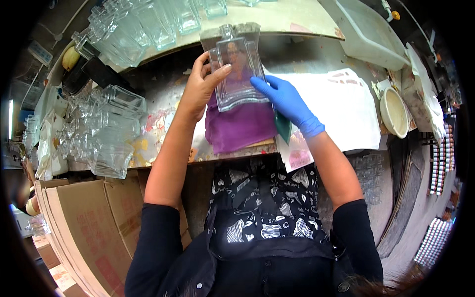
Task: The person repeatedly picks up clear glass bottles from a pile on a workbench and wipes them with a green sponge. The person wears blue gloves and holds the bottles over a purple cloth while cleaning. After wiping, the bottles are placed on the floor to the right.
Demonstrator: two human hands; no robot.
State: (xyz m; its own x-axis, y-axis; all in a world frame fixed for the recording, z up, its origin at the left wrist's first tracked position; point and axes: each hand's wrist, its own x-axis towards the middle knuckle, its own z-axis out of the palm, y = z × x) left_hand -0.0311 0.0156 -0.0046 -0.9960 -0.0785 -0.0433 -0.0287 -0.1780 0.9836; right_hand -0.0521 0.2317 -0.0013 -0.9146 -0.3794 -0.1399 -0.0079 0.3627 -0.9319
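While the desk [168, 94] is crowded from end to end, the work itself sits on a small patch at its middle. Largest of what stands around is the heap of clear glass bottles [106, 131] piled at the person's left, with a second row of them [143, 22] on the pale board behind; they look alike, so I judge them part of the same batch, though I cannot tell which pile is finished. Cardboard boxes [94, 227] lean below the desk edge. To the right lies a white sheet of paper [346, 109], and beyond it a round cream bowl [394, 112]. A purple cloth [237, 123] is spread at the centre, under the work.

Over that cloth stands the flat square glass bottle [237, 67], neck pointing away from the person. The bare left hand [200, 86] grips its left edge, fingers curled over the face. The right hand [287, 101], in a blue glove, presses its fingertips on the lower right corner; it touches rather than closes round it. A picture label shows on the bottle's face, so this piece seems partly done, with smoothing or wiping perhaps left.
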